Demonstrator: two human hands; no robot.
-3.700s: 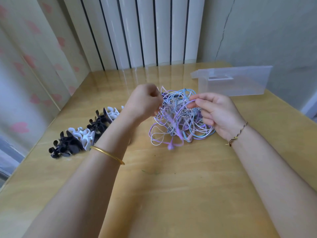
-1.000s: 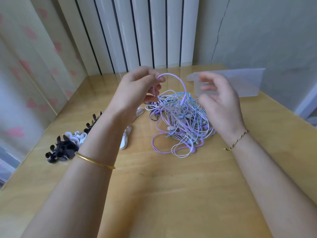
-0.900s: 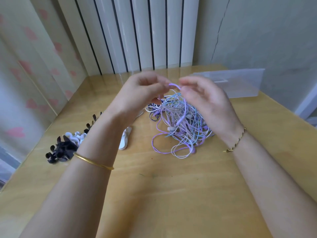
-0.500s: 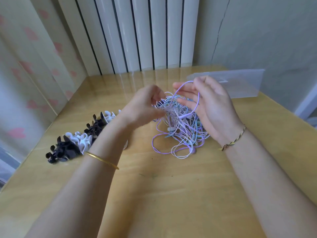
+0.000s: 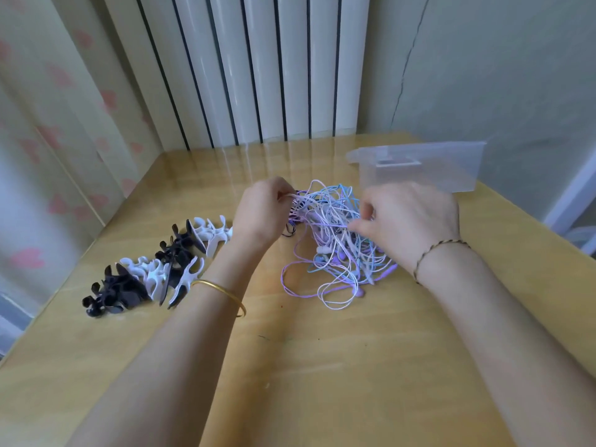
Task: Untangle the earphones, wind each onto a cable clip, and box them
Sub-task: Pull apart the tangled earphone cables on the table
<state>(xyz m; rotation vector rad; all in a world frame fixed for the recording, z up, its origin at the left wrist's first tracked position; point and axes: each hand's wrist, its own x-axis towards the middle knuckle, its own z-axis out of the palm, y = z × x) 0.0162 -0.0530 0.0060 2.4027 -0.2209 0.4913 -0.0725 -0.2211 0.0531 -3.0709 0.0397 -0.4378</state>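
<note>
A tangled heap of purple, blue and white earphones (image 5: 335,253) lies on the wooden table (image 5: 322,366) just past its middle. My left hand (image 5: 263,211) grips a bunch of pale cords at the heap's upper left edge. My right hand (image 5: 406,221) is over the heap's right side, its thumb and fingers pinching cords near the top. A row of black and white cable clips (image 5: 154,269) lies to the left of my left forearm. The clear plastic box (image 5: 419,166) stands open at the back right, beyond my right hand.
White vertical radiator columns (image 5: 258,69) rise behind the table's far edge. A curtain with pink hearts (image 5: 48,124) hangs along the left. A grey wall closes the right side. The table's near half shows bare wood between my forearms.
Both hands have dropped lower onto the heap. The purple loop that my right hand held up half a second ago is down in the pile, and my right hand has turned palm down.
</note>
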